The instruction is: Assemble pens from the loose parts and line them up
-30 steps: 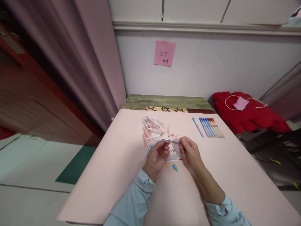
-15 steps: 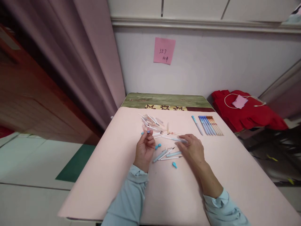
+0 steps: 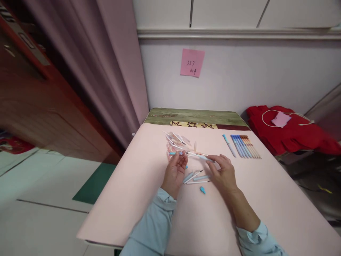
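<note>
A bright blue pen top [image 3: 174, 153] is pinched in the fingertips of my left hand [image 3: 173, 176]. My right hand [image 3: 223, 175] grips a light blue pen barrel [image 3: 203, 157] between thumb and fingers. From that barrel's left end a thin white refill [image 3: 192, 153] points toward my left fingers; whether they touch it is unclear. Just below the hands lie white refills [image 3: 197, 182], light blue barrels [image 3: 201, 177] and another blue pen top [image 3: 203, 190]. Beyond my left hand is a loose heap of refills and clear pink parts [image 3: 174, 139].
To the right, a single light blue pen [image 3: 229, 145] lies left of a row of blue and brown-topped pens [image 3: 241, 146]. A pink cloth covers the table [image 3: 207, 227]. Red fabric [image 3: 258, 122] with a white cord sits beyond the right edge.
The barrel in my right hand now has its refill end near my left fingers. My left hand has turned the blue pen top toward it. The view has shifted slightly.
</note>
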### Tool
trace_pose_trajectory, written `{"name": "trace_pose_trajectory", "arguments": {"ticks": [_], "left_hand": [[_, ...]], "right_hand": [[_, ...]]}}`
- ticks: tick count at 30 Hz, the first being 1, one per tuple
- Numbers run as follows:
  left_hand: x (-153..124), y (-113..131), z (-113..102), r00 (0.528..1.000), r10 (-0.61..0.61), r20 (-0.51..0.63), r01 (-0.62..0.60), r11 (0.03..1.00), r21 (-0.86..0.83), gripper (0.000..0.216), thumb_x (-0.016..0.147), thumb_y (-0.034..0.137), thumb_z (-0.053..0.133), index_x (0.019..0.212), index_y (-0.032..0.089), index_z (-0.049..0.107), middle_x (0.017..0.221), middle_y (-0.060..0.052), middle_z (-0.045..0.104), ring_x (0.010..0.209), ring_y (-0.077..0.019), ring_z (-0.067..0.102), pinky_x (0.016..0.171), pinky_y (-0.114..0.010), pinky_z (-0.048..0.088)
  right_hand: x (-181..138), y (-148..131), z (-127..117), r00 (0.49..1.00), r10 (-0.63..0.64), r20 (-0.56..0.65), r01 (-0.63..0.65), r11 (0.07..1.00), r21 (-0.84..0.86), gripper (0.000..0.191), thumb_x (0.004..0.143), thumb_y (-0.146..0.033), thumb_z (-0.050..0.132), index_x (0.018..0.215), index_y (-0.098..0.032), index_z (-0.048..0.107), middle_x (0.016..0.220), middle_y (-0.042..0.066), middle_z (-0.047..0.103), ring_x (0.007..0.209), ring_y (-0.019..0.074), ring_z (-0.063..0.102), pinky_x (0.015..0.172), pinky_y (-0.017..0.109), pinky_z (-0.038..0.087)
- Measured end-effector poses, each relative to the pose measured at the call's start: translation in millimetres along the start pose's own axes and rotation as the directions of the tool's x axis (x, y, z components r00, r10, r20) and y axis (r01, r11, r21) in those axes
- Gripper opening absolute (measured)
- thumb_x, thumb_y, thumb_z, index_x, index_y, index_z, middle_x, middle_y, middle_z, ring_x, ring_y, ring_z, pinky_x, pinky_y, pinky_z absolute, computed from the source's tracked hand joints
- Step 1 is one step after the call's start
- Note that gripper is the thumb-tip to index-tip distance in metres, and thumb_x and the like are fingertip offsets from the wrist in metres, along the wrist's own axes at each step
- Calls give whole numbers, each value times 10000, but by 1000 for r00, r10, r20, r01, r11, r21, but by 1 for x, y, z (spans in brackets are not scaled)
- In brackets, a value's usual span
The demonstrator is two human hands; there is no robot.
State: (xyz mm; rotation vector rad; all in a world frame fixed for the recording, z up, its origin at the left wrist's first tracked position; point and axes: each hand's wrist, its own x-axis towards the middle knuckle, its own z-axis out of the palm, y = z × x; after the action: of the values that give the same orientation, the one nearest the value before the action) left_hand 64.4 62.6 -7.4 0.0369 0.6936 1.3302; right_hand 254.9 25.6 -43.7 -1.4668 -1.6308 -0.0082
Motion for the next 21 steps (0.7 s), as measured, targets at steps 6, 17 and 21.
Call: {"name": "trace_pose_trajectory", "arguments": {"ticks": [6, 17, 21], "left_hand": [[-2, -4, -3, 999, -32, 12, 32, 999, -3, 59, 895, 140, 629, 861, 100, 657, 911, -116, 747, 808, -142, 720, 815, -272, 594], [-4, -14, -8, 995, -38, 94, 32, 997, 64, 39, 853, 151, 682, 851, 113, 691, 833, -70, 743, 780, -127, 708, 827, -267, 577], [-3, -17, -10, 994, -33, 101, 23, 995, 98, 43, 838, 147, 695, 863, 112, 696, 846, -70, 744, 784, -128, 706, 820, -265, 577]], "right_hand": [[0, -14, 1, 991, -129, -41, 131, 990, 51, 135, 929, -293, 601, 1024, -256, 689, 974, 27, 756, 888, 200, 693, 1007, 456, 419], [1, -18, 0, 979, -199, -47, 199, 980, -8, 128, 919, -247, 632, 1032, -264, 689, 946, 11, 756, 877, 184, 692, 997, 432, 415], [1, -20, -1, 977, -205, -57, 204, 979, -21, 127, 919, -245, 630, 1028, -263, 692, 941, 14, 754, 875, 183, 691, 997, 428, 416]]}}
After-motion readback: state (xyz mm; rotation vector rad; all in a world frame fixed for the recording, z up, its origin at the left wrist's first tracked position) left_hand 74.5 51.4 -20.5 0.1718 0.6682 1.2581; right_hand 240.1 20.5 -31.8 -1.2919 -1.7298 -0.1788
